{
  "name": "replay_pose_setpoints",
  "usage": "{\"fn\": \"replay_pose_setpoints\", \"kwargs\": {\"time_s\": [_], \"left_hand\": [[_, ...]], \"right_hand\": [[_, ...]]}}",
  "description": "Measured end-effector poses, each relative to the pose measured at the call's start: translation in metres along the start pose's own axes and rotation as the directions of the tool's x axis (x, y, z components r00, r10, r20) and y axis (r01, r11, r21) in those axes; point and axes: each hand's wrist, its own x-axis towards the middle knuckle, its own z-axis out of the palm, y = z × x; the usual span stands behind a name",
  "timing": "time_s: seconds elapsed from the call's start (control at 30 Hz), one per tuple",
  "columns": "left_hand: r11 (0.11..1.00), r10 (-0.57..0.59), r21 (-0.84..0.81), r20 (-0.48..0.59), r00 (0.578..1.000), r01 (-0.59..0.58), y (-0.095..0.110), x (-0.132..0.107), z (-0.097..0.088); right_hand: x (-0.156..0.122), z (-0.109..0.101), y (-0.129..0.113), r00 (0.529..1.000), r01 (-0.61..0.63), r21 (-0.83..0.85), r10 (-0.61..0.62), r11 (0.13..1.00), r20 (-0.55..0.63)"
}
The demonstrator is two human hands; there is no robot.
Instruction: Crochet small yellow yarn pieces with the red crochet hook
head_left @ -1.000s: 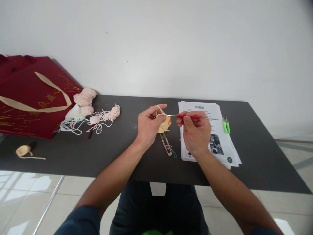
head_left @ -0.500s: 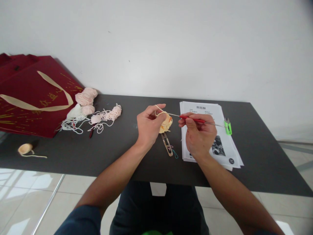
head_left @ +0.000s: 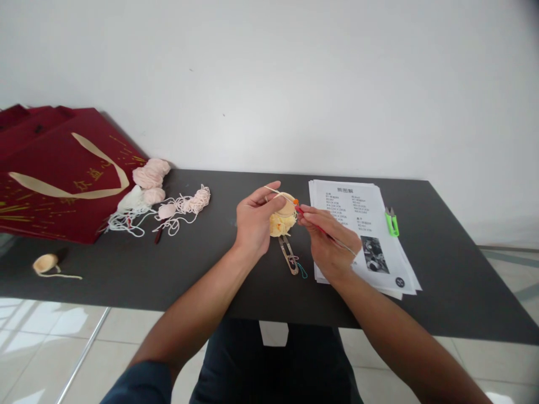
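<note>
My left hand (head_left: 255, 220) pinches a small round piece of pale yellow crochet (head_left: 285, 206), with a strand of yarn running over its raised index finger. An orange stitch marker (head_left: 295, 202) sits at the edge of the piece. My right hand (head_left: 332, 238) is closed around a red-handled crochet hook (head_left: 316, 226), its tip close against the crochet; the tip itself is hidden. Under the piece lies a yellow yarn bundle (head_left: 281, 225). Just below that, metal thread snips (head_left: 289, 257) rest on the table with a teal loop (head_left: 302, 271) beside them.
Printed sheets (head_left: 381, 224) lie under and beyond my right hand, with green thread snips (head_left: 391, 222) at their edge. Leftward are pink yarn (head_left: 196, 200), white yarn (head_left: 131, 202), a dark red bag (head_left: 46, 168) and a cream crocheted cup (head_left: 45, 262) on the dark table (head_left: 202, 269).
My right hand has moved left with the crochet hook, up to the crochet piece. The piece has turned so its round face shows more. The whole view has shifted slightly.
</note>
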Motion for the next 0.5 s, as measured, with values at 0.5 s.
{"fn": "replay_pose_setpoints", "kwargs": {"time_s": [0.5], "left_hand": [[0.983,-0.092,0.174,0.217,0.972,0.054,0.01,0.005,-0.008]], "right_hand": [[0.027,-0.009,0.005,0.952,-0.302,0.301,0.304,0.904,0.042]]}}
